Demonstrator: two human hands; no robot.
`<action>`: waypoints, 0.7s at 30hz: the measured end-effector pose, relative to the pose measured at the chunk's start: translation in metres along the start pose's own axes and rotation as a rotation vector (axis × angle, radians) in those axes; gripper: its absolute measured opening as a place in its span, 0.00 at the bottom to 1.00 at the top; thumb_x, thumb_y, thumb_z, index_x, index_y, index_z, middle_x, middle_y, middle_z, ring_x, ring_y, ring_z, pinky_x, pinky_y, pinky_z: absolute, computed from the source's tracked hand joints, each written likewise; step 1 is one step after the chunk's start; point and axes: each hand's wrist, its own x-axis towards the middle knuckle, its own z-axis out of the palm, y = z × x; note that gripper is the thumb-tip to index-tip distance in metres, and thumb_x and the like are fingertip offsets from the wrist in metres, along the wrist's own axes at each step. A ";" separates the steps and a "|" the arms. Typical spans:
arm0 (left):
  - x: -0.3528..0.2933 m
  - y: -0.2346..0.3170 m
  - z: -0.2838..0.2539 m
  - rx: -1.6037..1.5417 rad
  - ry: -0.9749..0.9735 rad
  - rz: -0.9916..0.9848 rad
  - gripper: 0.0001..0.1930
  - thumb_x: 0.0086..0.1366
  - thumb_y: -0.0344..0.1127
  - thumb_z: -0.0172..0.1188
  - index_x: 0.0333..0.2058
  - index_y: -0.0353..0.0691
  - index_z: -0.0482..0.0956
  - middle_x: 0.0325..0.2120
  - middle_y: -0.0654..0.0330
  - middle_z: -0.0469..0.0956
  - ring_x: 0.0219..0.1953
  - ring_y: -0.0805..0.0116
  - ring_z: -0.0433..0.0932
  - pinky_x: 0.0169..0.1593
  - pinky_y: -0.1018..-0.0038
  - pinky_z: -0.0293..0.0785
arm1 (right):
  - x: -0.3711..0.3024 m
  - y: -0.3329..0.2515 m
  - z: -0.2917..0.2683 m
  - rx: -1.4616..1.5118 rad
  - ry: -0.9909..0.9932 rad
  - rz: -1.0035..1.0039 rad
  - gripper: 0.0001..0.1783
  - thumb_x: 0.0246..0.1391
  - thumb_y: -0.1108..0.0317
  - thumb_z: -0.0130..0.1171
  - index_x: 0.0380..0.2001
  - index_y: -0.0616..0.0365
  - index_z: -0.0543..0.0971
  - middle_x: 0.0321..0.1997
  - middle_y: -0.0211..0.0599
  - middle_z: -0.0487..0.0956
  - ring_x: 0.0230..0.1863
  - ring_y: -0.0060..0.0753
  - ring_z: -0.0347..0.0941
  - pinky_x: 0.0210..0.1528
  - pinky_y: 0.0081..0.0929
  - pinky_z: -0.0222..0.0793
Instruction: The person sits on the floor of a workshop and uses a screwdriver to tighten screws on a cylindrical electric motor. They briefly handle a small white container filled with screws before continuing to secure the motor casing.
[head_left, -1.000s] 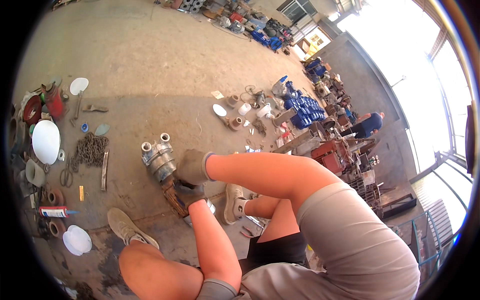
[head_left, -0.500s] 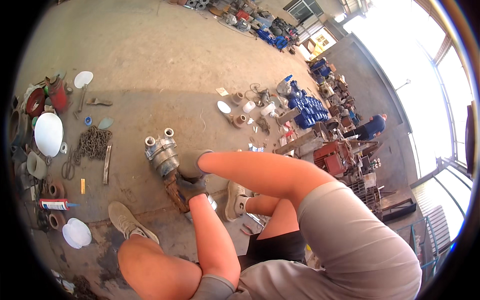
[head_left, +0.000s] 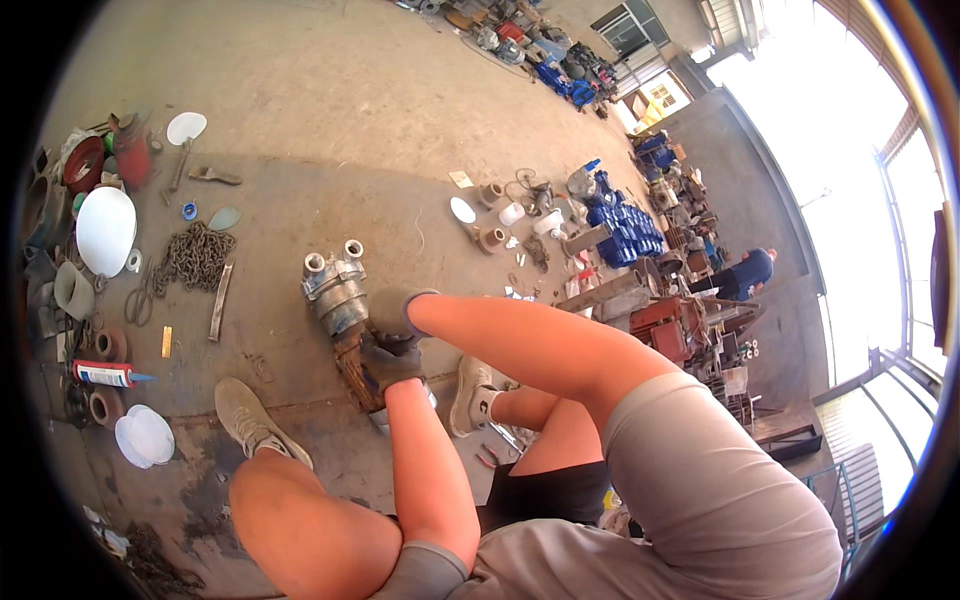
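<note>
A metal pump-like assembly (head_left: 338, 300) stands on the floor in front of me, with two round ports on top and a rusty brown lower part (head_left: 352, 368). My left hand (head_left: 390, 366), in a dark glove, is closed at its right side, beside the rusty part. Just above it my right hand (head_left: 392, 312), also gloved, has its fingers bent down toward the left one against the metal body. The hands meet there, and whatever lies between their fingers is hidden. Under the assembly, a pale metal piece partly shows behind my left wrist.
To the left lie a chain (head_left: 195, 255), a flat metal bar (head_left: 220, 303), scissors (head_left: 139, 300), a brush (head_left: 215, 175) and a sealant tube (head_left: 104, 373). Red-handled pliers (head_left: 488, 458) lie near my right foot. Blue machine parts (head_left: 622, 225) and another person (head_left: 748, 272) are farther right.
My view has turned slightly, so most of the far floor items sit further right in the picture. Both hands stay at the assembly, the left one shifting slightly up against its side.
</note>
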 end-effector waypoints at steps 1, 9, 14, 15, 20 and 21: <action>-0.009 -0.017 0.011 0.076 0.048 0.048 0.16 0.62 0.38 0.70 0.47 0.41 0.82 0.41 0.61 0.84 0.42 0.67 0.84 0.47 0.66 0.82 | -0.002 0.011 0.017 -0.002 0.047 0.035 0.16 0.61 0.56 0.57 0.39 0.52 0.89 0.40 0.43 0.89 0.44 0.54 0.86 0.46 0.47 0.81; 0.024 0.040 0.023 -0.038 0.243 0.244 0.13 0.73 0.46 0.60 0.49 0.49 0.82 0.48 0.66 0.83 0.48 0.67 0.83 0.50 0.66 0.81 | -0.030 -0.036 -0.099 -0.304 -0.005 -0.417 0.17 0.64 0.58 0.54 0.43 0.51 0.88 0.44 0.49 0.88 0.48 0.57 0.85 0.51 0.49 0.79; -0.027 0.005 0.060 0.064 0.170 0.197 0.18 0.72 0.55 0.57 0.51 0.51 0.82 0.52 0.66 0.83 0.55 0.65 0.81 0.58 0.61 0.77 | -0.019 -0.020 -0.057 -0.102 -0.126 -0.267 0.17 0.64 0.59 0.55 0.44 0.53 0.88 0.43 0.51 0.87 0.48 0.57 0.85 0.50 0.50 0.79; -0.032 0.001 0.065 0.059 0.141 0.193 0.19 0.72 0.56 0.56 0.51 0.51 0.82 0.52 0.66 0.83 0.56 0.64 0.81 0.60 0.60 0.76 | -0.016 -0.018 -0.053 -0.098 -0.115 -0.310 0.17 0.63 0.59 0.55 0.44 0.54 0.88 0.43 0.52 0.87 0.48 0.57 0.85 0.50 0.50 0.79; -0.034 0.010 0.065 -0.054 -0.047 0.203 0.24 0.71 0.61 0.54 0.54 0.52 0.81 0.54 0.65 0.82 0.57 0.61 0.80 0.63 0.60 0.74 | -0.038 -0.041 -0.076 -0.247 -0.005 -0.339 0.17 0.59 0.61 0.56 0.43 0.54 0.90 0.43 0.49 0.88 0.47 0.54 0.86 0.51 0.46 0.80; -0.034 0.005 0.064 -0.082 -0.020 0.216 0.25 0.71 0.61 0.54 0.55 0.52 0.81 0.54 0.64 0.82 0.57 0.61 0.80 0.63 0.60 0.74 | -0.044 -0.042 -0.089 -0.383 -0.020 -0.426 0.17 0.59 0.61 0.56 0.42 0.54 0.90 0.44 0.49 0.89 0.46 0.52 0.87 0.51 0.45 0.80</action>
